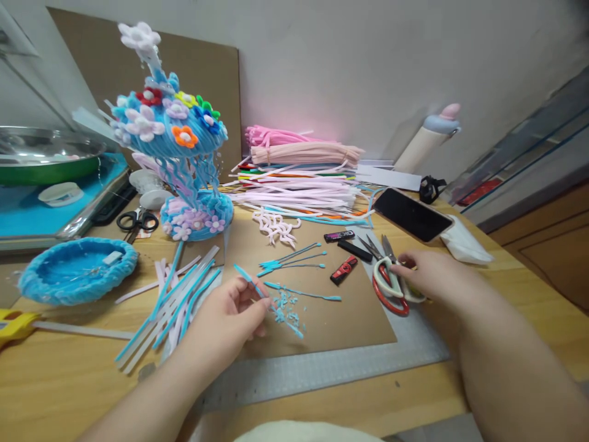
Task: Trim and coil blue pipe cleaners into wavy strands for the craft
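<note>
Left hand (230,313) pinches a thin blue pipe cleaner (269,302) between thumb and fingertips, low over the brown card (331,319). Stem is slim, bright blue, slanting from upper left down to lower right; far end lies on the card among loose blue fluff (288,305). Right hand (426,274) rests closed over the handles of the scissors (390,279), red and white grips, blades pointing away; whether fingers pass through the loops is unclear. More trimmed blue stems (294,256) lie just beyond the fluff. Beside the left hand: a loose sheaf of blue and white strips (175,304). Behind, on the surface (69,374): flowered blue ornament (179,153), stacked pipe cleaners (299,178), phone (411,213).
</note>
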The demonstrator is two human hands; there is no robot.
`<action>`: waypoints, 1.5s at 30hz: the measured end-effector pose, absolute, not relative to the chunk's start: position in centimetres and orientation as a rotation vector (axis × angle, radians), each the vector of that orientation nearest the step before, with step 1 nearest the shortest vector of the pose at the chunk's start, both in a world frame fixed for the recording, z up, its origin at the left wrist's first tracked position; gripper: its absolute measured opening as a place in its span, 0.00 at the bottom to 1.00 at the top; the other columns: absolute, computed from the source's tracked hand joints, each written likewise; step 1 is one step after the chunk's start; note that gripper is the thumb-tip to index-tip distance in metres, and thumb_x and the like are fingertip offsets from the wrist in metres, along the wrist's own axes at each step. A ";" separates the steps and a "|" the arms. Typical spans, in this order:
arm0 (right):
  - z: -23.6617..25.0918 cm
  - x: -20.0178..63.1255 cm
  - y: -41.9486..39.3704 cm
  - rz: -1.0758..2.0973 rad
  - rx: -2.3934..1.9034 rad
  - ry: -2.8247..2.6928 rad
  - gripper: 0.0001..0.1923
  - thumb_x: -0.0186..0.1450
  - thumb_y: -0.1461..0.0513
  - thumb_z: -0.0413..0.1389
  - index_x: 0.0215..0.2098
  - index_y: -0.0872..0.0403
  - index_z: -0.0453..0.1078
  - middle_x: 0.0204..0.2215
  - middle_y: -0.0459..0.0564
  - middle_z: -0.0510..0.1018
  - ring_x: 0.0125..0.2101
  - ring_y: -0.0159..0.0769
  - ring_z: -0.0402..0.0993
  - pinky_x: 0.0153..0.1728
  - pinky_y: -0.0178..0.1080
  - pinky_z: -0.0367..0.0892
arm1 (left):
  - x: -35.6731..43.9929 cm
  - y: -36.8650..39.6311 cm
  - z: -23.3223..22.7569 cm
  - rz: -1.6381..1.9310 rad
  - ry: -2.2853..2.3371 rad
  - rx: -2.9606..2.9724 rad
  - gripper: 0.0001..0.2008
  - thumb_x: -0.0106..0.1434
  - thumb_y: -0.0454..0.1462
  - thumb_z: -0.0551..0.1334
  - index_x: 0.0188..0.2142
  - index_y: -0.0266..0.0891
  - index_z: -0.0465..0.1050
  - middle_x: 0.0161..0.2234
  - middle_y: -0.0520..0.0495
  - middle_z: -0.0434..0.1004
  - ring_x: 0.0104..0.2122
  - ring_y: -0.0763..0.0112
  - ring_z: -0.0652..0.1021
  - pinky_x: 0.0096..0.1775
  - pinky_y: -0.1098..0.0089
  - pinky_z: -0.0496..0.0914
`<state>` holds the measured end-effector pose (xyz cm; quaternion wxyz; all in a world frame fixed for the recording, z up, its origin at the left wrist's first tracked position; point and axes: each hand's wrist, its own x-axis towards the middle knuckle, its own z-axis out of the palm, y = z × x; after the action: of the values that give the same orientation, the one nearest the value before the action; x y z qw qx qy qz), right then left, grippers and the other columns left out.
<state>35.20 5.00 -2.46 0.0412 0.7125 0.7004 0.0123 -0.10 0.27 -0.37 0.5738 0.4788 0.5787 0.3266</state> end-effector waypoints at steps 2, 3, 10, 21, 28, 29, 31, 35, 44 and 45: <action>-2.6 34.9 5.0 -0.068 2.221 2.131 0.15 0.64 0.54 0.48 0.39 0.55 0.71 0.27 0.54 0.78 0.24 0.37 0.74 0.22 0.34 0.56 | -0.1 0.2 -0.2 0.767 1.358 1.136 0.09 0.55 0.40 0.62 0.30 0.37 0.67 0.20 0.57 0.68 0.17 0.77 0.71 0.20 0.76 0.64; -2.7 34.8 4.9 -0.113 2.242 2.122 0.16 0.64 0.55 0.47 0.42 0.56 0.69 0.28 0.55 0.78 0.24 0.38 0.74 0.22 0.34 0.56 | -0.1 0.1 -0.1 0.762 1.359 1.143 0.09 0.55 0.41 0.62 0.30 0.37 0.67 0.19 0.57 0.68 0.18 0.76 0.71 0.21 0.75 0.64; -1.5 34.7 5.2 -0.147 2.318 2.087 0.10 0.61 0.59 0.50 0.36 0.57 0.67 0.27 0.56 0.76 0.23 0.38 0.72 0.23 0.36 0.57 | -0.1 0.1 0.1 0.804 1.372 1.157 0.09 0.53 0.41 0.63 0.30 0.38 0.67 0.21 0.56 0.68 0.20 0.74 0.71 0.22 0.74 0.64; -0.9 21.3 2.8 -0.456 1.626 2.724 0.02 0.63 0.63 0.54 0.33 0.54 0.69 0.35 0.49 0.73 0.37 0.36 0.69 0.39 0.37 0.62 | -0.7 0.5 0.2 0.829 1.380 1.098 0.11 0.54 0.42 0.63 0.30 0.38 0.65 0.18 0.58 0.65 0.18 0.76 0.68 0.21 0.76 0.61; -2.3 20.3 2.3 -0.339 1.605 2.695 0.08 0.66 0.67 0.48 0.33 0.55 0.69 0.34 0.51 0.72 0.36 0.38 0.68 0.37 0.38 0.60 | -1.2 0.4 0.7 0.898 1.354 1.100 0.09 0.54 0.41 0.63 0.29 0.38 0.66 0.21 0.57 0.66 0.19 0.78 0.68 0.22 0.75 0.63; -2.3 20.4 2.2 -0.336 1.603 2.697 0.08 0.66 0.67 0.48 0.33 0.55 0.68 0.34 0.51 0.72 0.36 0.38 0.68 0.37 0.38 0.60 | -1.1 0.3 0.9 0.893 1.346 1.102 0.09 0.54 0.41 0.63 0.29 0.38 0.66 0.21 0.58 0.66 0.19 0.78 0.68 0.23 0.75 0.63; -2.2 20.7 1.9 -0.348 1.612 2.711 0.08 0.66 0.67 0.47 0.32 0.55 0.68 0.33 0.51 0.73 0.34 0.38 0.67 0.36 0.39 0.59 | -1.0 0.3 1.2 0.873 1.343 1.092 0.09 0.53 0.40 0.63 0.28 0.38 0.65 0.21 0.58 0.66 0.19 0.78 0.69 0.23 0.75 0.63; -2.1 21.4 1.8 -0.456 1.667 2.738 0.08 0.66 0.67 0.46 0.30 0.55 0.64 0.29 0.50 0.72 0.31 0.38 0.65 0.33 0.40 0.57 | -0.8 0.4 1.3 0.823 1.350 1.049 0.10 0.52 0.40 0.63 0.29 0.38 0.64 0.21 0.58 0.66 0.20 0.78 0.69 0.22 0.76 0.62; -1.6 20.0 0.9 -2.010 2.082 2.346 0.12 0.62 0.59 0.51 0.43 0.52 0.67 0.29 0.45 0.70 0.29 0.33 0.66 0.30 0.35 0.60 | -0.2 0.6 0.0 0.675 1.188 0.992 0.13 0.53 0.44 0.64 0.30 0.37 0.65 0.18 0.57 0.66 0.19 0.78 0.68 0.21 0.77 0.63; -1.6 19.6 0.7 -2.129 2.066 2.256 0.10 0.61 0.59 0.52 0.39 0.53 0.69 0.28 0.45 0.70 0.28 0.32 0.65 0.29 0.35 0.59 | 0.0 0.5 -0.2 0.669 1.179 0.990 0.14 0.52 0.44 0.64 0.30 0.37 0.65 0.18 0.57 0.66 0.19 0.78 0.68 0.21 0.77 0.63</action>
<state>19.62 0.74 -1.59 -0.2883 0.5308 0.5796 -0.5469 0.02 0.51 -0.23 0.6680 0.4388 0.5228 0.2964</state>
